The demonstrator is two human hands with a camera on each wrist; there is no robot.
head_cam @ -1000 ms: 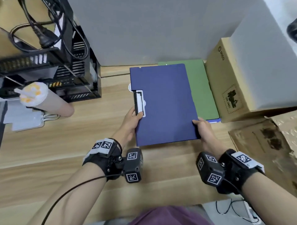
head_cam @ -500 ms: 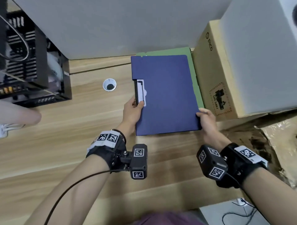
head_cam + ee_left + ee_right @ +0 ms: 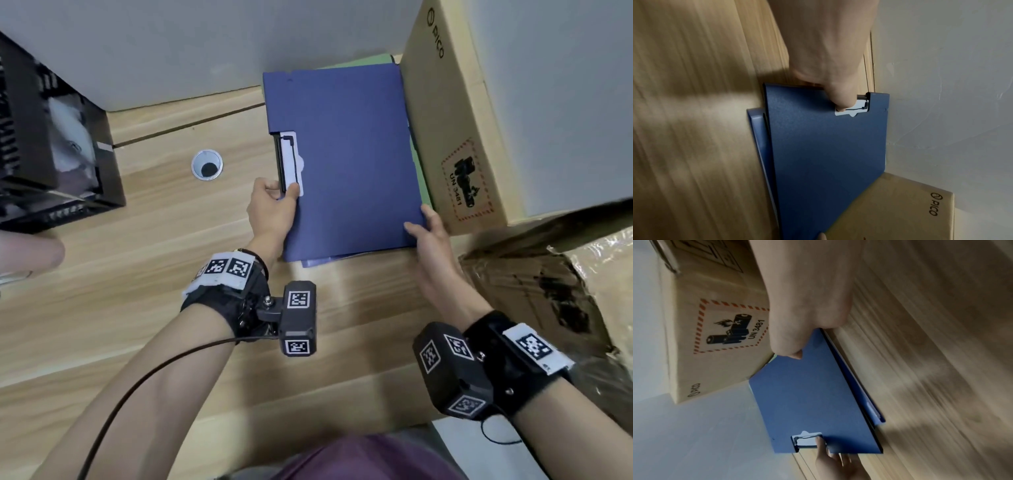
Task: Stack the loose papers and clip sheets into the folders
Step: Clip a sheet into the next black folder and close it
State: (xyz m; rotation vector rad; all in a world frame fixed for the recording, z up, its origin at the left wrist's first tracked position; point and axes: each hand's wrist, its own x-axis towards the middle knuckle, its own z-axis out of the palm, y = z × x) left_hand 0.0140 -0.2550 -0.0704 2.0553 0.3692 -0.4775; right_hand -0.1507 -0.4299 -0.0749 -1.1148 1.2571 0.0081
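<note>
Left hand [image 3: 272,209] is pinching the flat dark-blue plastic folder [image 3: 346,161] at its 9 o'clock edge, thumb on the white clip [image 3: 291,164]. Right hand [image 3: 430,236] is gripping the 5 o'clock corner, w/ a brown cardboard box [image 3: 455,137] touching at 3 o'clock.

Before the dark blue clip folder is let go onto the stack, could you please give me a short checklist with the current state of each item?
1. Left hand grips the dark blue clip folder at its white clip: ok.
2. Right hand holds the near right corner: ok.
3. Folder lies over the green folder: ok.
4. Near edges flush with the lighter blue folder beneath: not ok, it juts out.
5. Gap to the brown cardboard box: cannot tell.
6. Sheets clipped inside: cannot tell.
</note>
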